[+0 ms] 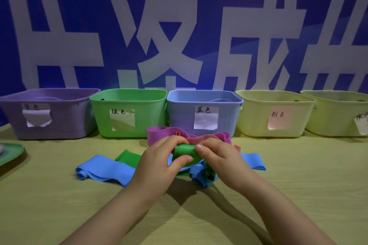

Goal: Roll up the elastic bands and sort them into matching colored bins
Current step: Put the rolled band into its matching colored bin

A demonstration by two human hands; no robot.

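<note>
The flat green elastic band (pixel 184 152), partly wound into a short thick roll, sits between both hands just above the olive-yellow tablecloth (pixel 59 205), in front of the row of bins. The left hand (pixel 159 163) pinches the roll's left end, thumb under and fingers over; the right hand (pixel 217 157) presses its thumb against the right end, fingers curled behind. Both hands are clenched on the roll. An unrolled tail of the same green (pixel 127 158) trails out to the left across the cloth.

The band looks thin, light and rubbery, so it will likely spring open if released; holding it at both ends of the roll, with the thumbs keeping the last wrap tight, seems the safest hold.

Under the hands lies a loose blue elastic band (pixel 103 171), curled at its left end, and just behind them a rumpled magenta elastic band (pixel 169 133). Beyond stand the plastic bins: the purple bin (pixel 49 95), the green bin (pixel 127 93), where this roll belongs, the pale blue bin (pixel 203 94), and two pale yellow bins (pixel 274 95), each with a paper label.
</note>
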